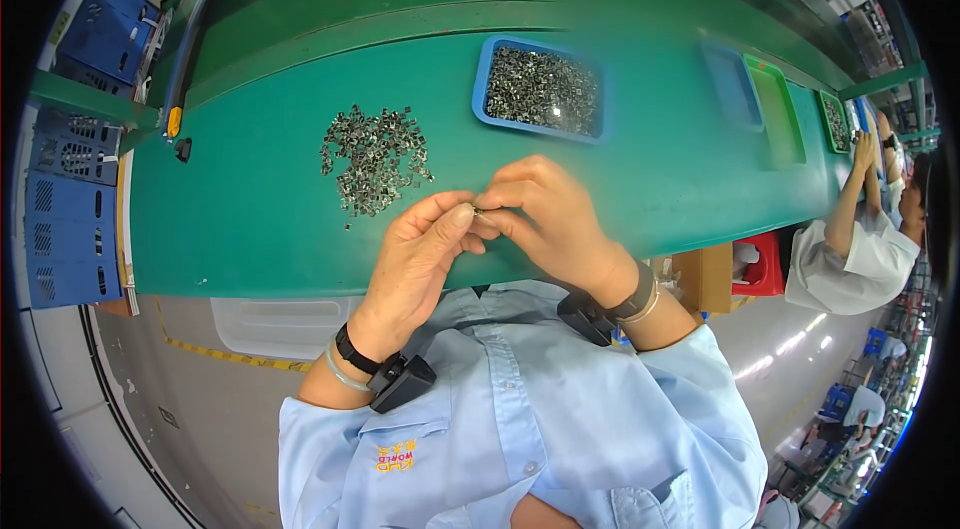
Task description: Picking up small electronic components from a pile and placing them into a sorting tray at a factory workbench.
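My left hand (432, 234) and my right hand (540, 214) meet over the near part of the green table, fingertips pinched together. Between them is a small dark metallic part (477, 211), mostly covered by the fingers, so its exact shape is hidden. Beyond my left hand lies a loose pile of small black and silver metal parts (372, 159) on the mat. Past my right hand stands a blue tray (482, 79) filled with many similar small parts.
The green tabletop (240, 189) runs across. At the right are an empty-looking blue tray (730, 84), a green tray (775, 114) and a co-worker (850, 249). Blue crates (70, 239) stand at the left. A cardboard box (703, 279) sits below the table edge.
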A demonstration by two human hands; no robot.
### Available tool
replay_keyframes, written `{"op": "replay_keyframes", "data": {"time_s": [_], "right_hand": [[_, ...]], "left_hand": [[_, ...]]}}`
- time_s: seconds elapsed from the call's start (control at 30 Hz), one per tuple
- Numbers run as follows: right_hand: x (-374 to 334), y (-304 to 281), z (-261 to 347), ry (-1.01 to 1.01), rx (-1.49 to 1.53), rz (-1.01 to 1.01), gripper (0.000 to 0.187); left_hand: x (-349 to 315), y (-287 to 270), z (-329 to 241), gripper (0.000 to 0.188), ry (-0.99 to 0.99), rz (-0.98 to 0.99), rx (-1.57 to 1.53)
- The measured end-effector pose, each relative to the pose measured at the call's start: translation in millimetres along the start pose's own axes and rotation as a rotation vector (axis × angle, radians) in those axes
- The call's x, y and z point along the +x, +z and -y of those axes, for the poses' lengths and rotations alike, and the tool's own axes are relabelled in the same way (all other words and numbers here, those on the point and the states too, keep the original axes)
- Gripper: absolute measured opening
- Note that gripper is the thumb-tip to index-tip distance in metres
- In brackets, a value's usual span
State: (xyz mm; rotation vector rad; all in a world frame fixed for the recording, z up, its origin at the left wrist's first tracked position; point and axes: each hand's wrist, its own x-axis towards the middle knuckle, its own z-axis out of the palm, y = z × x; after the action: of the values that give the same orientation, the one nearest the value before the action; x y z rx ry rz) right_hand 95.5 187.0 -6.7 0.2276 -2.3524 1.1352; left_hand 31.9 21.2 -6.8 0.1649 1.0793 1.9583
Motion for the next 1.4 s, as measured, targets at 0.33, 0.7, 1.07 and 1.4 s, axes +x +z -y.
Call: {"op": "replay_keyframes", "data": {"time_s": [0.33, 0.7, 1.07, 1.4], "right_hand": [[2, -4, 5, 0.005, -0.020, 0.017, 0.015], [-4, -4, 1, 0.150, 0.284, -0.008, 0.012], [-5, -3, 1, 0.107, 0.254, -0.031, 0.014], [-9, 2, 2, 0.161, 0.333, -0.052, 0.014]], "left_hand": [[3, -1, 3, 0.018, 0.017, 0.026, 0.011], [3, 2, 5, 0.018, 0.013, 0.049, -0.062], [5, 1, 8, 0.017, 0.027, 0.051, -0.051], [7, 2, 17, 0.014, 0.047, 0.100, -0.183]]}}
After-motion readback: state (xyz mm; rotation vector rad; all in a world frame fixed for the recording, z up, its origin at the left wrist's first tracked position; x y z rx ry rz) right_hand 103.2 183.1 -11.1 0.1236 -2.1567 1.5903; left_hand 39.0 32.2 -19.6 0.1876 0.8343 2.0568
